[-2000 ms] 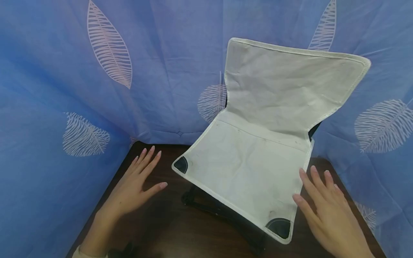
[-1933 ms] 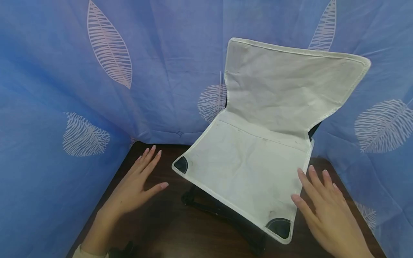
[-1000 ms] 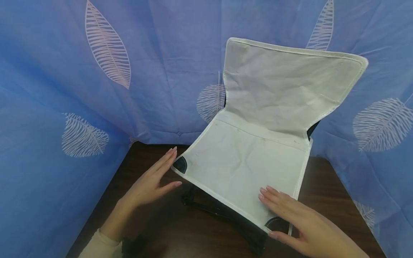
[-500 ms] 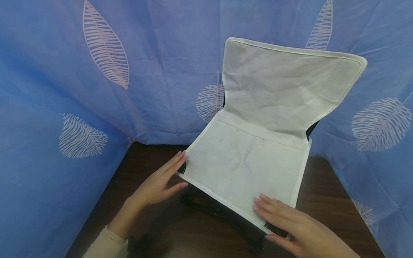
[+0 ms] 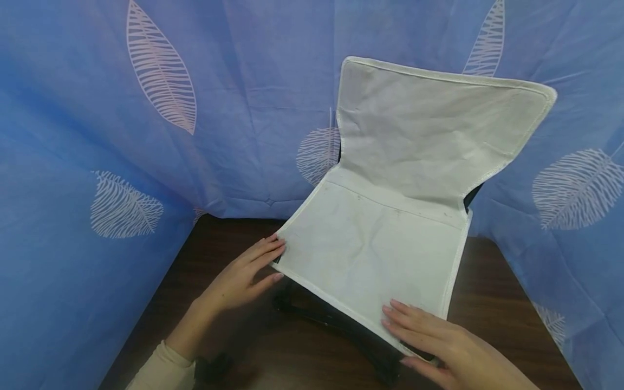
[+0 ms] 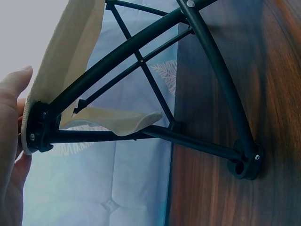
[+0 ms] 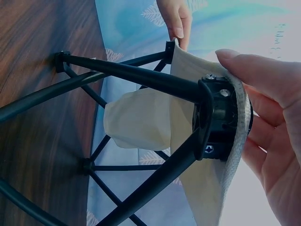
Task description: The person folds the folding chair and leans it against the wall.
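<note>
A small folding chair [image 5: 370, 244] with a cream fabric seat and backrest stands on the table, its back away from me. My left hand [image 5: 239, 279] rests its fingers on the front left seat corner, thumb apart along the front edge. On the front right corner lies my right hand [image 5: 448, 344], fingers fairly straight over the fabric, thumb at the front edge. Both hands cover most of the dark corner patches. The left wrist view shows the black tubular frame [image 6: 115, 54] under the seat. A black corner joint [image 7: 218, 117] sits beneath the fabric in the right wrist view.
The dark wooden table [image 5: 492, 292] extends on both sides of the chair. A blue curtain [image 5: 253, 108] with white leaf prints hangs behind and along both sides. Crossed black legs [image 7: 136, 70] spread out below the seat.
My left hand has moved right onto the front left corner. My right hand has come left and down from the seat's right edge onto the front right corner. The chair stays put.
</note>
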{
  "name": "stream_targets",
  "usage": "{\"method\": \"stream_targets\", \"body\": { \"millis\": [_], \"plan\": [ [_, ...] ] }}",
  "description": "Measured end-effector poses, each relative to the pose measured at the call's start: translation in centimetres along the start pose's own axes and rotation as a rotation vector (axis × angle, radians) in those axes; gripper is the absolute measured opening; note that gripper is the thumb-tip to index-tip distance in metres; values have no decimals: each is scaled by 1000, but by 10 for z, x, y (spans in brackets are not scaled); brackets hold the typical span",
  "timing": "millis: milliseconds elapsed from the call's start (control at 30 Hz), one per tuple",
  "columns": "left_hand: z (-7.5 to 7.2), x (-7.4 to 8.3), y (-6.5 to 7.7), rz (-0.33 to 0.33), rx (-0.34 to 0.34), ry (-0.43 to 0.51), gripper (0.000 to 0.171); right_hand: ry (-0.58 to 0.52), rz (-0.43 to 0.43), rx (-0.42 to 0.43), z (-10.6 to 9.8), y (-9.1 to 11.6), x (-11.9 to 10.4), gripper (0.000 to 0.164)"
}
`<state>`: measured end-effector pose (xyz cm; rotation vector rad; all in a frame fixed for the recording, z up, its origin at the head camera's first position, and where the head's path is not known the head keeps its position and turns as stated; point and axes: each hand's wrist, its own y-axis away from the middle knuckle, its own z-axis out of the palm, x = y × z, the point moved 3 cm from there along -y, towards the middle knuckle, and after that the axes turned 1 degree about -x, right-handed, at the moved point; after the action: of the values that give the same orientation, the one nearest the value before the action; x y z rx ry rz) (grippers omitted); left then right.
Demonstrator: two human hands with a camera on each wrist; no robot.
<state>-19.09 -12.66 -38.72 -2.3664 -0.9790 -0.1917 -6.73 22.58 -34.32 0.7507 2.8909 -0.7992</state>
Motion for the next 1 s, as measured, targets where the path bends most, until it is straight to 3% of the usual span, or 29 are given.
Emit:
{"method": "stream_targets", "body": {
  "millis": [333,567,1000],
  "plan": [
    [3,-3,-1,27,66,-16,52,-42,-10,7,1,6,4,47],
    [6,-4,1,22,100,0,51,-88,-107,90,4,7,8,38],
    [8,-3,14,63,163,15,48,-118,-145,97,4,6,10,37]
  ]
}}
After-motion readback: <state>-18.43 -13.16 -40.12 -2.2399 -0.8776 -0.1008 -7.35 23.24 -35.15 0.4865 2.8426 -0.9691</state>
